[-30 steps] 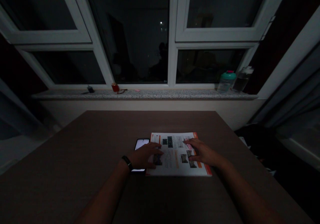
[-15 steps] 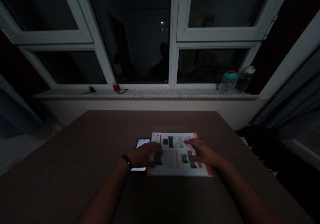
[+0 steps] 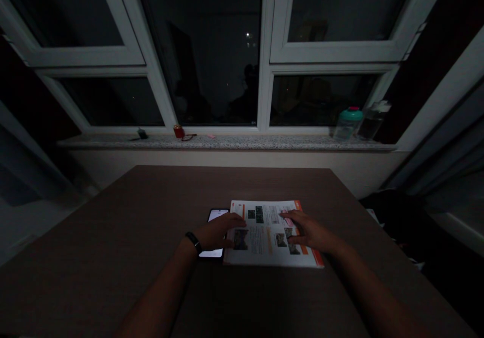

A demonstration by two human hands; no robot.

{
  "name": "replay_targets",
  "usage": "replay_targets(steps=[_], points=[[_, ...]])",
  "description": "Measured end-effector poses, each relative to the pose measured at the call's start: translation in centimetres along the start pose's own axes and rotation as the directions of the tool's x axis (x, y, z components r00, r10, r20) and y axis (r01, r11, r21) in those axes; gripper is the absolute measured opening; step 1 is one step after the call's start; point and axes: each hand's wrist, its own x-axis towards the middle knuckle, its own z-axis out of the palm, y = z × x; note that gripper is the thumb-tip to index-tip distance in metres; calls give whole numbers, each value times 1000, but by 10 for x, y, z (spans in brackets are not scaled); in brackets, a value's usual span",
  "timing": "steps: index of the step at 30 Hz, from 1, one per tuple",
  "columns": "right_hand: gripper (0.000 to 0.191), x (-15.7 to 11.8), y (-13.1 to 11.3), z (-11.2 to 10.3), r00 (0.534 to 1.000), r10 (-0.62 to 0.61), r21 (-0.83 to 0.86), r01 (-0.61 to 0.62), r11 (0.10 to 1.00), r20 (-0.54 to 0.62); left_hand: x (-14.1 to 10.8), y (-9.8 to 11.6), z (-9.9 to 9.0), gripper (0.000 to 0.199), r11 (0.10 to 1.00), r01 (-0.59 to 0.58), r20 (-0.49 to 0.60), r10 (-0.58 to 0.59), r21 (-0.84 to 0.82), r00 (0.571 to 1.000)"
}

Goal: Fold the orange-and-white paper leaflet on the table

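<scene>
White booklet [image 3: 264, 237] — flat — long axis left-right.

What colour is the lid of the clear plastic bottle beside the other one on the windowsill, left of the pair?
Teal, head view.

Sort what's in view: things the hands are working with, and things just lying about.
In use:
printed booklet, both hands' fingers at it
table, supporting it

Lying about:
lit phone, partly under the left hand; its role is unclear
teal-lidded bottle
clear bottle
red container
small dark object
</scene>
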Motion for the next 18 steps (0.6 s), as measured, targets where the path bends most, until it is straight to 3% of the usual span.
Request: replay_targets(steps=[9, 18], points=[[72, -1, -3, -2, 1000, 11, -9, -11, 1000, 7, 0, 7, -3, 68, 1000, 8, 17, -8, 19, 1000], [72, -1, -6, -2, 1000, 15, -27, -15, 1000, 9, 2, 13, -4, 56, 988, -9, 56, 0, 152, 998]])
